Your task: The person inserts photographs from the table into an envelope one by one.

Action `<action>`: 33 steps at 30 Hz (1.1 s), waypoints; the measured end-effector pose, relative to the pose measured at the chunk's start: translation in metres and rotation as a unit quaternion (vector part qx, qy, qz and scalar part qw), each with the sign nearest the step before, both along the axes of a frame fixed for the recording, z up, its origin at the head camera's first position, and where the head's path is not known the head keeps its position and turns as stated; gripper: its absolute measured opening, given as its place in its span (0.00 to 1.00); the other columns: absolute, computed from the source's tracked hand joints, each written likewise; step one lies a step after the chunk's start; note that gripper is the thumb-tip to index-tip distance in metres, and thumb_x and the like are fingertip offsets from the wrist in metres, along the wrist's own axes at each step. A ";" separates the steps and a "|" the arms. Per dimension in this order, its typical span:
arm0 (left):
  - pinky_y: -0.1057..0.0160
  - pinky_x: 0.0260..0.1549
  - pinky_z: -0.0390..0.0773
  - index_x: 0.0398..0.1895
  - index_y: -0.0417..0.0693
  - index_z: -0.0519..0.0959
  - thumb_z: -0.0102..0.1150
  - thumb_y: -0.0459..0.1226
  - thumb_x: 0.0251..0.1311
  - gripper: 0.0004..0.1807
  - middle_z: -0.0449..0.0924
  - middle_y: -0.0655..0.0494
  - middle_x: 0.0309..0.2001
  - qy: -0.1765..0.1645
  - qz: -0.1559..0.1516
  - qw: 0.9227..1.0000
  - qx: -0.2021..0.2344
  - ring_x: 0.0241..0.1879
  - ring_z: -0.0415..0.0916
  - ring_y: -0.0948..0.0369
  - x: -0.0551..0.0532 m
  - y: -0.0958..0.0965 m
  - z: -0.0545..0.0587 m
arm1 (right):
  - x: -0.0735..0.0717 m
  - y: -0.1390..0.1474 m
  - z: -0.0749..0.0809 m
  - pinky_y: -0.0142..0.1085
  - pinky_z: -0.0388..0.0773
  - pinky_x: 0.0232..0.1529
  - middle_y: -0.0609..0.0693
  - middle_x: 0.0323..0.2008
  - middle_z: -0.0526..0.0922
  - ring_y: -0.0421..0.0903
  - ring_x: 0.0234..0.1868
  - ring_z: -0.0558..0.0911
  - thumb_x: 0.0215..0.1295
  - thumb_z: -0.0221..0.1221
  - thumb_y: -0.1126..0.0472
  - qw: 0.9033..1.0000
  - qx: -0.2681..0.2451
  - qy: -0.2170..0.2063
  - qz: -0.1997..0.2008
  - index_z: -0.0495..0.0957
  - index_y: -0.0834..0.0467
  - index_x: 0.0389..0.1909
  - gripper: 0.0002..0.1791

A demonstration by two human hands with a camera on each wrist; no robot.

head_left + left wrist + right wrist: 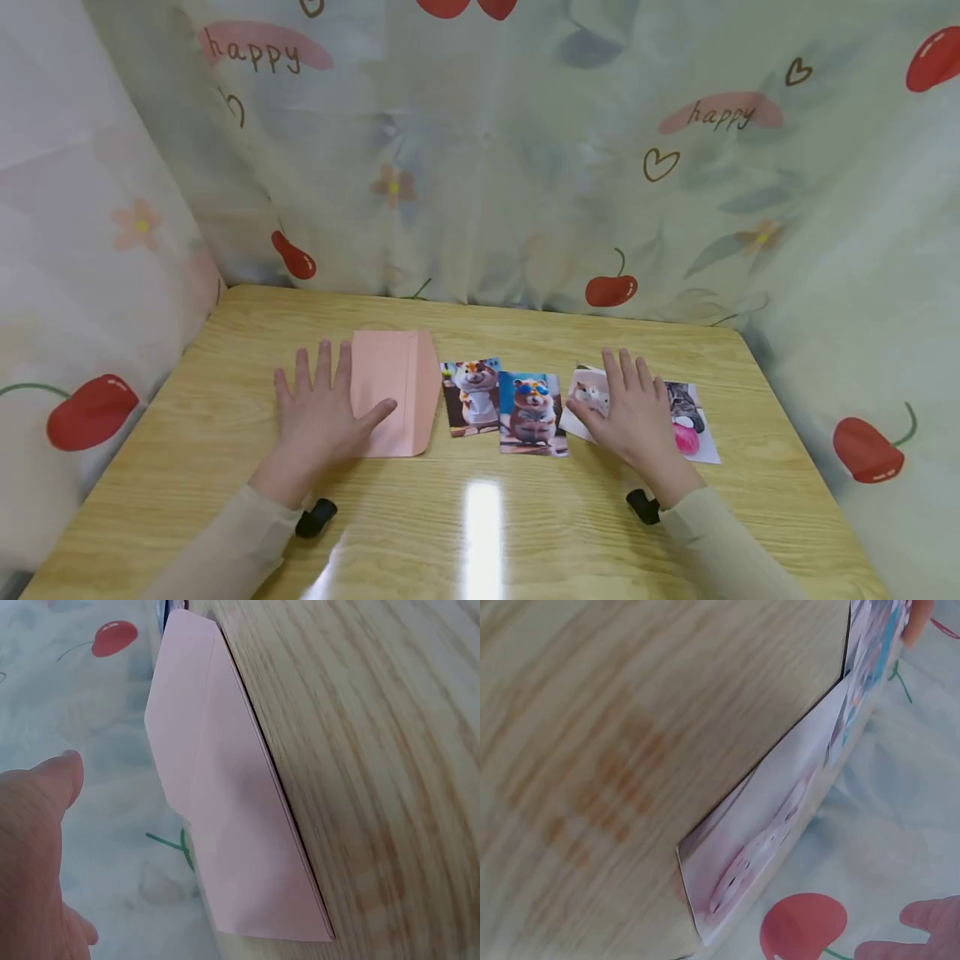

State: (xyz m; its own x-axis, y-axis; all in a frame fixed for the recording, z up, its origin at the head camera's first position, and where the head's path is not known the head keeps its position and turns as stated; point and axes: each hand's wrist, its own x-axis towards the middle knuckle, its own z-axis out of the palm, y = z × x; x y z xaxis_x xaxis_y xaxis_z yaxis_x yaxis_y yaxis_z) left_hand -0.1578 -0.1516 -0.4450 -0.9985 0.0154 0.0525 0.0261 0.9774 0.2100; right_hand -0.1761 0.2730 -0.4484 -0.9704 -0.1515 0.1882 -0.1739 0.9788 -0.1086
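Observation:
A pink envelope (382, 392) lies on the wooden table with its flap unfolded toward the right; the left wrist view shows the envelope (240, 832) near the hand. My left hand (318, 425) spreads its straight fingers over the envelope's left side, thumb across its front. Beside the envelope are a photo of a hamster in a white apron (475, 398) and, overlapping it, a hamster in blue sunglasses (531, 421). My right hand (637, 417), fingers straight, partly hides a photo of pale hamsters (588, 392) and a photo of a grey cat with a pink ball (693, 433).
The wooden table (420, 533) reflects a bright light strip near its front. Cloth printed with cherries (465, 167) hangs behind and along both sides. Each wrist wears a small black camera (317, 517).

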 end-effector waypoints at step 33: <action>0.30 0.55 0.57 0.75 0.36 0.37 0.59 0.73 0.41 0.72 0.41 0.27 0.71 -0.077 0.013 0.994 0.079 0.62 0.52 0.27 -0.010 0.029 -0.017 | -0.030 0.051 -0.005 0.57 0.65 0.58 0.69 0.66 0.60 0.64 0.64 0.64 0.50 0.65 0.32 0.922 -0.300 -0.212 -0.123 0.43 0.63 0.75 0.63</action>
State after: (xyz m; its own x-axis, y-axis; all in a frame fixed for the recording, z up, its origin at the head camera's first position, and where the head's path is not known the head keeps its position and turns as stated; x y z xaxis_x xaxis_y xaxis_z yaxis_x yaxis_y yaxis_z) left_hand -0.1678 -0.1230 -0.4622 -0.9949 -0.0072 -0.1005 -0.0432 0.9317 0.3605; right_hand -0.2065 0.3245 -0.4537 -0.9672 0.0913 -0.2369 0.2278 0.7242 -0.6509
